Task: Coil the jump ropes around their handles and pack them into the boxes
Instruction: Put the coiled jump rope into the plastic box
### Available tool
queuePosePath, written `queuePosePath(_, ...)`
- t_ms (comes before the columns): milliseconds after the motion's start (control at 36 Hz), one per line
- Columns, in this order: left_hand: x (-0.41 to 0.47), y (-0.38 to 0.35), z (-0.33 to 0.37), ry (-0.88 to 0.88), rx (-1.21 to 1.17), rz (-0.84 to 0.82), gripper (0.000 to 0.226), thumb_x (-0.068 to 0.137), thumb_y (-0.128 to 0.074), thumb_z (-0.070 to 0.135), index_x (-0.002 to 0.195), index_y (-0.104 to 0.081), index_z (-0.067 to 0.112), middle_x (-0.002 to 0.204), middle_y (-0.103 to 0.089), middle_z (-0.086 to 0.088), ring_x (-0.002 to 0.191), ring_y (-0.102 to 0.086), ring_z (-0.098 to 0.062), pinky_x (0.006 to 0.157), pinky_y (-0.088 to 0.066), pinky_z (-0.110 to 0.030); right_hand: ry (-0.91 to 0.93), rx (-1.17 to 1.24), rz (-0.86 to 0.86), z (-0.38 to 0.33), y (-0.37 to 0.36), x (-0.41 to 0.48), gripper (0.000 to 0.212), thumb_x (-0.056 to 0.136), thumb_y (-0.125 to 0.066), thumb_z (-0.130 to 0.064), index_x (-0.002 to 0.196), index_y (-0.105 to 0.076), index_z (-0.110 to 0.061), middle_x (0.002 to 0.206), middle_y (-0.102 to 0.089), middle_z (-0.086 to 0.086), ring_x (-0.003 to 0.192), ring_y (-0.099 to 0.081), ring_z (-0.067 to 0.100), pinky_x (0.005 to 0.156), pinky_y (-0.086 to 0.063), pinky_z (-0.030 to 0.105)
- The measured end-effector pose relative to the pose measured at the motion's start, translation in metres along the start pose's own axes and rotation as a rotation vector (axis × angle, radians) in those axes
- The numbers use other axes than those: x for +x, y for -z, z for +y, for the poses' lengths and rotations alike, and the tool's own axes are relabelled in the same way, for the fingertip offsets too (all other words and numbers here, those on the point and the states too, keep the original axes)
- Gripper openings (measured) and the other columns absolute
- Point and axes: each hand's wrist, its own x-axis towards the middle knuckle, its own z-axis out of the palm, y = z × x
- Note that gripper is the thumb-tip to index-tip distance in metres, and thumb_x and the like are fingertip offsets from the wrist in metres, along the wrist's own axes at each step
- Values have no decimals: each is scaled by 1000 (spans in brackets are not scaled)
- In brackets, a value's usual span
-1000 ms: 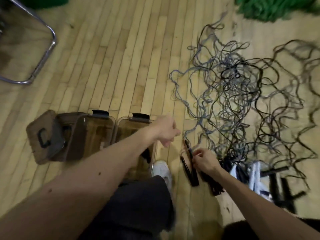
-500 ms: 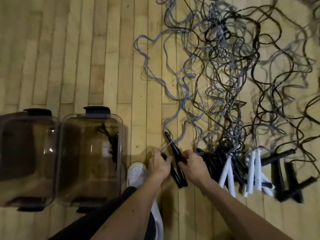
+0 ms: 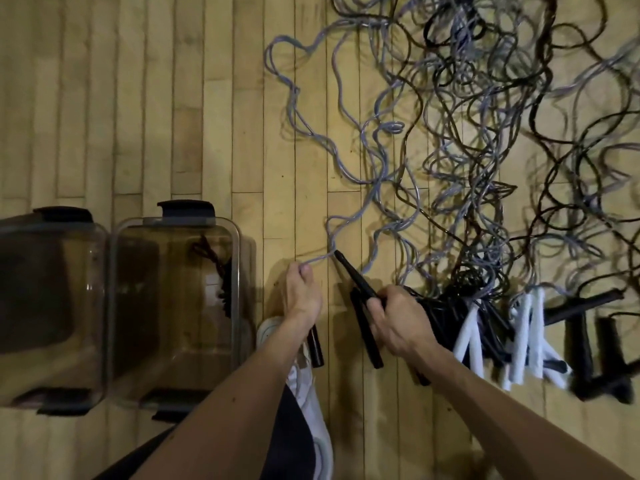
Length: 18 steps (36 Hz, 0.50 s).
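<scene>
Pinching with thumb and fingertips, the left hand (image 3: 303, 299) held a grey rope (image 3: 320, 259) just above the floor (image 3: 138, 116). The right hand (image 3: 394, 322) was curled tightly round a pair of black handles (image 3: 356, 284). One handle slanted up and to the left, with the grey rope running from its tip across to the left hand. The other pointed down towards the person. A further black handle (image 3: 316, 344) showed under the left wrist; whether that hand held it could not be told.

Two clear boxes sat side by side to the left of the hands, both without lids. The near box (image 3: 166, 334) held one coiled black rope (image 3: 216, 271) against its right wall. The far box (image 3: 52, 341) looked dark inside, and its contents could not be made out.

A large tangle of ropes (image 3: 485, 133), grey and black, spread over the floor ahead and to the right. White handles (image 3: 530, 334) and more black handles lay in a row beside the right hand. A white shoe (image 3: 311, 386) rested on the floor between the forearms.
</scene>
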Motion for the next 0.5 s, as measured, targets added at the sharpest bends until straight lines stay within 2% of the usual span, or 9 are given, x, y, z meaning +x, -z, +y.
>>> queuePosePath(83, -1, -4, -2, 77, -102, -71, 31, 106, -35, 39, 112, -56, 17, 110, -62, -26, 102, -61, -45, 90, -51, -55, 13, 73, 73, 5, 14, -2, 24, 101, -44, -30, 84, -53, -14, 79, -58, 3, 73, -55, 26, 62, -39, 37)
queuePosePath(111, -4, -3, 1, 127, -175, -85, 32, 106, -36, 40, 109, -57, 16, 102, -62, -25, 92, -62, -43, 88, -52, -57, 30, 62, 73, 6, 19, -4, 24, 100, -44, -30, 82, -51, -15, 77, -56, 2, 70, -54, 25, 61, -37, 37)
queuePosePath(167, -8, 0, 6, 195, -285, -120, 29, 106, -39, 38, 99, -58, 16, 78, -54, -10, 62, -51, -25, 60, -53, -38, 82, -24, 22, 5, 21, -8, 23, 100, -46, -33, 83, -47, -17, 80, -55, -1, 70, -53, 21, 62, -36, 35)
queuePosePath(194, -12, 3, 9, 195, -280, -174, 28, 105, -41, 38, 102, -59, 17, 74, -52, -5, 56, -45, -17, 51, -43, -29, 117, -80, -19, 3, 19, -12, 21, 101, -47, -35, 87, -47, -18, 85, -54, -2, 74, -54, 20, 65, -37, 34)
queuePosePath(250, -20, 7, 11, 173, -208, -333, 33, 101, -49, 48, 112, -61, 19, 82, -63, -2, 59, -50, -14, 53, -39, -26, 183, -165, -101, -4, 12, -20, 18, 102, -49, -36, 102, -48, -18, 98, -51, -1, 84, -55, 21, 71, -38, 31)
queuePosePath(306, -29, 12, 12, 159, -165, -437, 39, 95, -61, 51, 112, -66, 16, 86, -70, -2, 63, -56, -16, 58, -42, -29, 243, -190, -131, -14, 2, -26, 26, 102, -49, -34, 120, -49, -15, 112, -52, 4, 96, -58, 24, 77, -41, 32)
queuePosePath(389, -39, 22, 15, 135, -152, -389, 29, 95, -66, 37, 99, -66, 8, 80, -66, -7, 49, -46, -15, 49, -36, -26, 310, -157, -144, -31, -3, -35, 47, 102, -51, -32, 144, -39, -18, 126, -52, 5, 114, -56, 25, 95, -46, 37)
queuePosePath(444, -45, 34, 21, 101, -133, -358, 21, 98, -62, 33, 95, -64, 12, 77, -64, -6, 49, -48, -13, 45, -35, -24, 301, -92, -178, -43, 1, -43, 49, 98, -56, -30, 145, -42, -22, 124, -56, 2, 113, -57, 23, 97, -48, 39)
queuePosePath(500, -51, 50, 33, 63, -142, -355, 16, 99, -61, 28, 94, -63, 13, 75, -66, -3, 50, -53, -12, 43, -36, -23, 216, 83, -224, -56, 14, -54, 33, 90, -61, -31, 122, -58, -26, 105, -64, -5, 96, -62, 17, 86, -51, 36)
